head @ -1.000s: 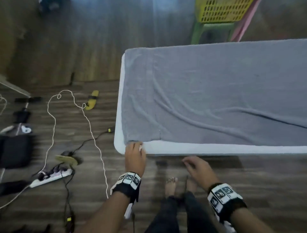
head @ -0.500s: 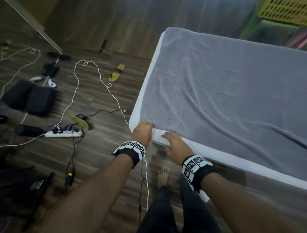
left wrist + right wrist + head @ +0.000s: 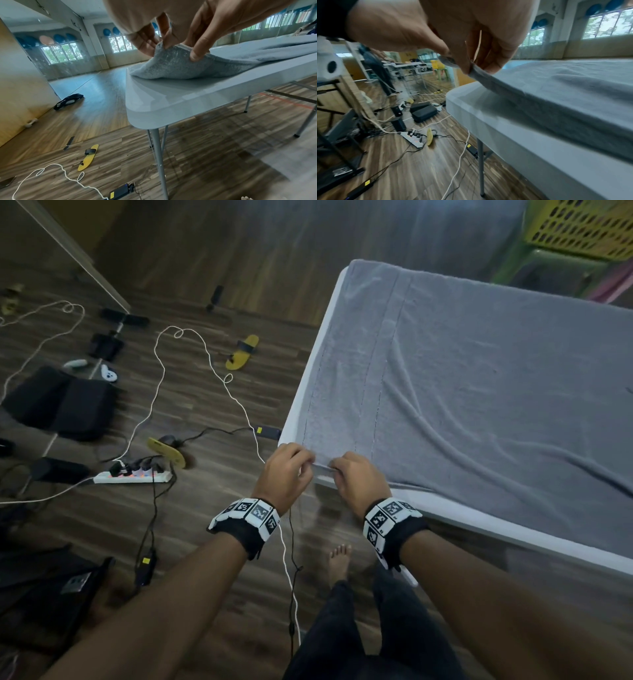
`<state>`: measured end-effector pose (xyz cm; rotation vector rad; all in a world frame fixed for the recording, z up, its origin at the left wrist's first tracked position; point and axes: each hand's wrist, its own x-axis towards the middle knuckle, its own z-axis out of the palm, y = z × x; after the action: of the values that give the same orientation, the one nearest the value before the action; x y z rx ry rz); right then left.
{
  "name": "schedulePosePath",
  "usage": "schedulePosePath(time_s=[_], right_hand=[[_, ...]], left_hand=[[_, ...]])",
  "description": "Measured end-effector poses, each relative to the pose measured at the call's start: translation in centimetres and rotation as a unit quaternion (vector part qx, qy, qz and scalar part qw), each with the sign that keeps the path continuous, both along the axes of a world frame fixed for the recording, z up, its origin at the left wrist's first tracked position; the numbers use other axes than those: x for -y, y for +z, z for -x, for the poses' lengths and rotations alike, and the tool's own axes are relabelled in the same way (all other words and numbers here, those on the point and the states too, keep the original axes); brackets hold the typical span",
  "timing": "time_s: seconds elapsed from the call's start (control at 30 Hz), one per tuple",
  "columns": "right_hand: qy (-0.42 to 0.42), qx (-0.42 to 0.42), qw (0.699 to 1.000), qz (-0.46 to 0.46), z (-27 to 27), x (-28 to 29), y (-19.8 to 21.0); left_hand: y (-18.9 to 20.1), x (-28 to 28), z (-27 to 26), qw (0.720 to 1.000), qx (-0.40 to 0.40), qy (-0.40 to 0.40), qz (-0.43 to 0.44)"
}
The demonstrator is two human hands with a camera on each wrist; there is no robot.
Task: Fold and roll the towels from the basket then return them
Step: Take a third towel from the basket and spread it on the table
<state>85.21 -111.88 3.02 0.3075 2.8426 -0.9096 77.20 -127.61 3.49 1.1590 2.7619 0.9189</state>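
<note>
A large grey towel lies spread flat over the white table. My left hand pinches the towel's near left corner and lifts it a little off the tabletop. Just to its right, my right hand pinches the same near edge between thumb and fingers. Both hands sit close together at the table's near left corner. The yellow basket stands on a green stool beyond the far right of the table; its inside is hidden.
The wooden floor left of the table holds a white power strip, white and black cables, yellow sandals, black bags and a charger. My bare foot stands below the table's edge. Table legs run down at the corner.
My right hand came up from below the table edge to the towel's near edge beside my left hand. Both hands now pinch and lift that edge. The head view swung left.
</note>
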Motion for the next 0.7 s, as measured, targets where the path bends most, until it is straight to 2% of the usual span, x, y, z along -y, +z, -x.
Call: schedulePosePath(time_s=[0.17, 0.37, 0.57, 0.7], right_hand=[[-0.083, 0.033, 0.995, -0.034, -6.1, -6.0, -2.2], [-0.219, 0.042, 0.971, -0.087, -14.3, -13.4, -2.7], [-0.269, 0.096, 0.952, -0.114, -22.5, -17.8, -1.9], [-0.317, 0.098, 0.931, -0.151, -27.1, -20.6, -1.1]], left_hand=[[0.1, 2.1, 0.4, 1.000, -0.003, -0.003, 0.020], [-0.4, 3.3, 1.6, 0.999, -0.011, 0.003, 0.042], [-0.9, 3.4, 2.2, 0.989, 0.021, -0.014, 0.143], [-0.3, 3.1, 2.8, 0.987, 0.019, -0.018, 0.158]])
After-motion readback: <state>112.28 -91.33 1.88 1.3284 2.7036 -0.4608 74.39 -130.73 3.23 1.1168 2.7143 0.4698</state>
